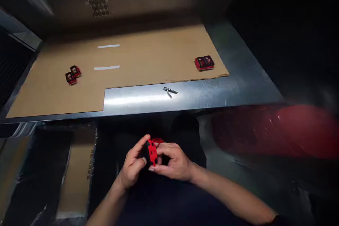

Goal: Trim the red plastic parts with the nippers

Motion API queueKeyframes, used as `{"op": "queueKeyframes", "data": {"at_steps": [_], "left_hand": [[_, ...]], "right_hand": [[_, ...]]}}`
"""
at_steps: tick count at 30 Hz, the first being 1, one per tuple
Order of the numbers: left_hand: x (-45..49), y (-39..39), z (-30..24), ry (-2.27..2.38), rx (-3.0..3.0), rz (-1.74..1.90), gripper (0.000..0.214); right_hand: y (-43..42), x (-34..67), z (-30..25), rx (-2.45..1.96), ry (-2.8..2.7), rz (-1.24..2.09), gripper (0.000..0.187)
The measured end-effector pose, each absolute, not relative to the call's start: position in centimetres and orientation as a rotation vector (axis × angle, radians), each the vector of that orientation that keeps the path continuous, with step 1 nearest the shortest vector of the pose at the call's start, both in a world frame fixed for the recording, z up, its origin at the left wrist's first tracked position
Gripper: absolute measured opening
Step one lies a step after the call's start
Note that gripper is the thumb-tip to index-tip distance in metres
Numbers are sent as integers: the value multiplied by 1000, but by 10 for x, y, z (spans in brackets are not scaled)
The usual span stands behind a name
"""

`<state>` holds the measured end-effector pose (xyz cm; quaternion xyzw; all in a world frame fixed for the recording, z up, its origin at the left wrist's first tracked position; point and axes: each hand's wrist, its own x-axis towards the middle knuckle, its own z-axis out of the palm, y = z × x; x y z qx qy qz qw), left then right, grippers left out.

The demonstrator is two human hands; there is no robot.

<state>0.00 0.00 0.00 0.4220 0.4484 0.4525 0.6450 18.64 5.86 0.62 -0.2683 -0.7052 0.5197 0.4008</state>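
Note:
Between my two hands, below the table's front edge, is a small red and black plastic part [153,152], tilted on its side. My left hand [134,162] grips its black side with thumb and fingers. From the other side, my right hand [172,160] pinches the red face. A second red piece [158,141] shows just behind it, partly covered by the fingers; I cannot tell whether the two are joined. A pair of small metal nippers [170,91] lies on the bare metal beyond my hands.
Brown cardboard [148,60] covers much of the metal table [243,67]. Similar red and black parts lie as a pair at the left [73,75] and a pair at the right [204,63]. Two white strips [107,67] mark the cardboard. A red bag-like shape [275,130] sits at the right.

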Motion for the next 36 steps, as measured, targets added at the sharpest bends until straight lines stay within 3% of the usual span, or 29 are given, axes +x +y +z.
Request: {"op": "queueKeyframes", "data": {"at_steps": [11, 16, 22, 27, 36], "left_hand": [[4, -6, 15, 1172, 1061, 993, 75], [5, -4, 16, 1167, 1047, 1013, 76], [3, -9, 11, 1239, 1144, 997, 77], [1, -14, 5, 1247, 1220, 967, 78], [-1, -16, 5, 1188, 1293, 955, 79]], "right_hand": [[65, 184, 8, -579, -1778, 1468, 18], [67, 191, 14, -633, -1729, 1710, 20], [68, 203, 13, -608, -1453, 2124, 30], [66, 206, 9, -580, -1141, 2250, 37], [62, 203, 12, -649, -885, 2375, 34]]}}
